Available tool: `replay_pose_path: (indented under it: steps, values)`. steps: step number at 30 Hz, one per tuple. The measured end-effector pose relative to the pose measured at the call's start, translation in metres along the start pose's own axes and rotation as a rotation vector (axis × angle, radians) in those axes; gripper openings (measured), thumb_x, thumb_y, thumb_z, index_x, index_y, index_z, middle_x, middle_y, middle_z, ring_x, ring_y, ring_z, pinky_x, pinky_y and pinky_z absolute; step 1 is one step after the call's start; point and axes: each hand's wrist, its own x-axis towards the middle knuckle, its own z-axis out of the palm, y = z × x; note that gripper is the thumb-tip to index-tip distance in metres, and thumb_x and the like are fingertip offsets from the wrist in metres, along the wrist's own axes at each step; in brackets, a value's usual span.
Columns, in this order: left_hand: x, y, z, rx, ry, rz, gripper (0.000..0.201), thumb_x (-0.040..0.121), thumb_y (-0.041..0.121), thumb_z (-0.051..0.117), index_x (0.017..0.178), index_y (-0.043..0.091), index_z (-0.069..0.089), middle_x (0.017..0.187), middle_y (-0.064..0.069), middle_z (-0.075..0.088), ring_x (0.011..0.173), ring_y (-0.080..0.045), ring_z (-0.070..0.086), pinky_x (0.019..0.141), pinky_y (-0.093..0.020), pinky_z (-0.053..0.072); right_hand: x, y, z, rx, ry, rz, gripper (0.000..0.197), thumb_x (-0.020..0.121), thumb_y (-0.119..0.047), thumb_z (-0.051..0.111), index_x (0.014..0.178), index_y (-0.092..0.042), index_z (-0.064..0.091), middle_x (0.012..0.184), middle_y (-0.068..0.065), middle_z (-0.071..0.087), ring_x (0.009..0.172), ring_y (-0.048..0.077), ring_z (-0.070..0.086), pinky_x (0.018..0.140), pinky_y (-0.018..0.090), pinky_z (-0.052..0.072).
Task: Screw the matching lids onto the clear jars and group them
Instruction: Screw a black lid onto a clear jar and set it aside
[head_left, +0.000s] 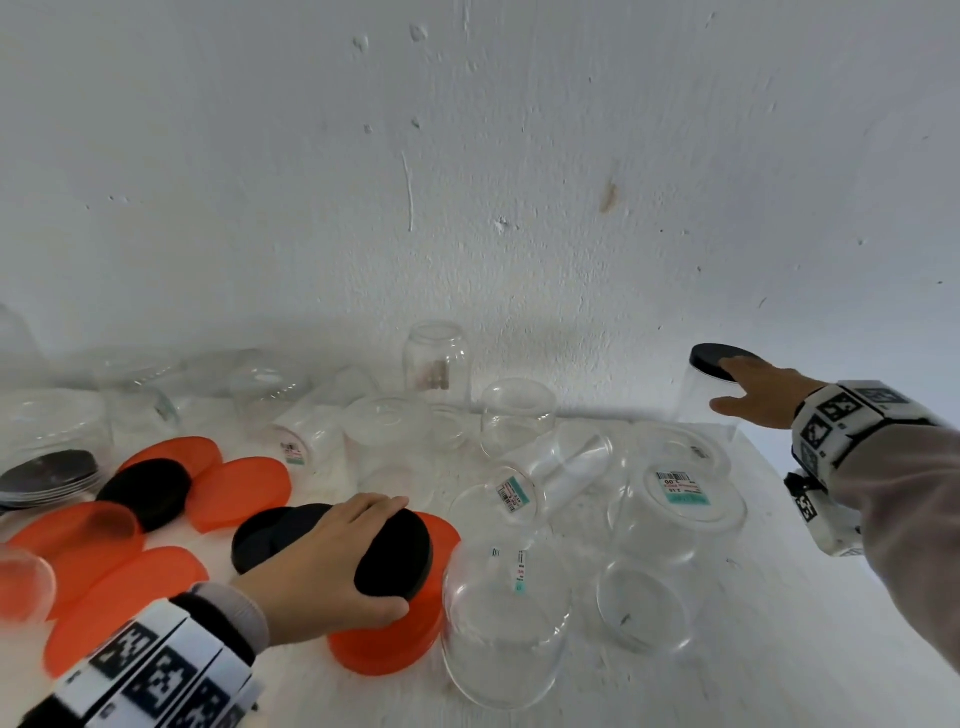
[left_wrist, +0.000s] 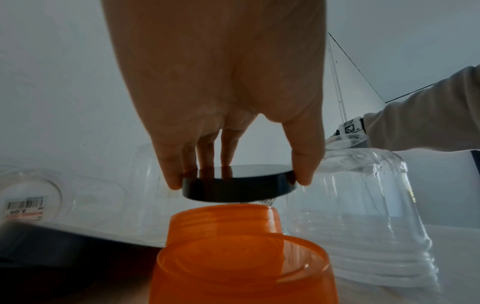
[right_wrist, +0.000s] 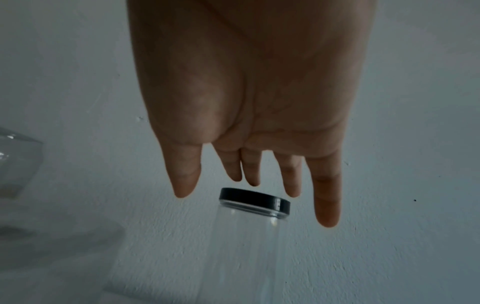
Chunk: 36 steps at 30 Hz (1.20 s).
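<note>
One capped jar (head_left: 707, 395) stands at far right of worktop (head_left: 779, 597); your right hand (head_left: 756, 392) hovers beside it, fingers released. Your left hand (head_left: 332, 561) grips black lid (head_left: 395, 553). Many clear jars (head_left: 519, 421) remain uncapped, ungrouped.

A white wall (head_left: 519, 156), scuffed and marked by a brownish stain (head_left: 609, 197), rises behind a white table (head_left: 779, 597).

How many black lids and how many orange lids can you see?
Black lids: 4. One is on the far jar, the held black lid is in the grip of the left hand, and two are loose.
Orange lids: 6, counting what look like two stacked under the held one.
Total: 10.
The dark stack at the far left is unclear, so it is not counted.
</note>
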Motion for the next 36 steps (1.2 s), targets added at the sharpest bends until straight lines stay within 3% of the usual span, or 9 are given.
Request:
replay_pose_path:
  steps: [6,10,12,15,18,23,28,32,36]
  values:
    - [-0.01,-0.002,-0.006,-0.031,0.011,0.026,0.093,0.075,0.059,0.062,0.149,0.037,0.012,0.142,0.025,0.014,0.121,0.001,0.027,0.095,-0.012,0.028,-0.039,-0.014,-0.011,0.21,-0.008,-0.14,0.064,0.096,-0.04,0.049,0.149,-0.011,0.026,0.158,0.0,0.02,0.142,0.021,0.026,0.115,0.037,0.021]
    - [-0.016,-0.004,-0.011,-0.038,0.018,0.053,0.092,0.075,0.06,0.062,0.149,0.036,0.013,0.137,0.025,0.019,0.119,0.001,0.028,0.094,-0.014,0.029,-0.082,-0.04,-0.017,0.202,-0.097,-0.162,0.057,0.092,-0.054,0.045,0.141,-0.025,0.04,0.149,-0.006,0.035,0.129,0.016,0.042,0.105,0.028,0.025]
    - [-0.02,-0.005,-0.013,-0.046,0.016,0.065,0.091,0.075,0.059,0.063,0.149,0.036,0.014,0.132,0.027,0.019,0.119,0.001,0.029,0.094,-0.014,0.028,-0.103,-0.052,-0.018,0.214,-0.151,-0.176,0.063,0.086,-0.064,0.041,0.139,-0.031,0.041,0.146,-0.007,0.039,0.118,0.011,0.046,0.103,0.027,0.03]
    - [-0.027,-0.009,-0.016,-0.066,0.015,0.078,0.091,0.076,0.059,0.063,0.149,0.035,0.015,0.135,0.026,0.021,0.122,0.0,0.029,0.097,-0.015,0.028,-0.127,-0.066,-0.015,0.154,-0.215,-0.2,0.086,0.065,-0.08,0.037,0.14,-0.037,0.038,0.148,-0.008,0.035,0.129,0.012,0.039,0.111,0.032,0.027]
    - [-0.037,-0.013,-0.018,-0.068,0.015,0.099,0.091,0.076,0.059,0.064,0.149,0.034,0.015,0.14,0.022,0.023,0.126,-0.002,0.03,0.102,-0.017,0.029,-0.142,-0.074,-0.007,0.133,-0.243,-0.213,0.093,0.062,-0.079,0.053,0.143,-0.038,0.03,0.147,-0.01,0.034,0.124,0.01,0.04,0.105,0.029,0.033]
    - [-0.051,-0.022,-0.024,-0.087,0.045,0.131,0.089,0.076,0.058,0.065,0.149,0.033,0.018,0.137,0.023,0.026,0.122,0.0,0.032,0.099,-0.016,0.03,-0.156,-0.08,-0.005,0.221,-0.162,-0.156,0.081,0.069,-0.053,0.077,0.138,-0.036,0.037,0.127,-0.009,0.045,0.108,0.011,0.048,0.08,0.021,0.04]
    - [-0.064,-0.035,-0.032,-0.099,0.082,0.155,0.091,0.076,0.06,0.064,0.149,0.032,0.019,0.143,0.019,0.028,0.124,0.0,0.033,0.096,-0.015,0.03,-0.178,-0.086,-0.016,0.238,-0.038,-0.162,0.087,0.068,-0.042,0.082,0.141,-0.029,0.035,0.124,-0.008,0.04,0.109,0.012,0.046,0.087,0.023,0.037]
    - [-0.075,-0.046,-0.038,-0.119,0.113,0.178,0.09,0.076,0.061,0.063,0.149,0.028,0.021,0.142,0.017,0.031,0.124,0.0,0.035,0.097,-0.015,0.03,-0.201,-0.097,-0.032,0.248,0.126,-0.2,0.085,0.065,-0.035,0.083,0.137,-0.031,0.038,0.133,-0.006,0.035,0.121,0.017,0.041,0.1,0.035,0.04]
    - [-0.083,-0.056,-0.043,-0.158,0.175,0.179,0.086,0.077,0.057,0.064,0.148,0.026,0.026,0.14,0.014,0.036,0.125,-0.001,0.036,0.097,-0.013,0.029,-0.219,-0.112,-0.045,0.301,0.27,-0.268,0.079,0.057,-0.04,0.082,0.124,-0.043,0.041,0.117,-0.003,0.038,0.111,0.017,0.043,0.088,0.031,0.044]
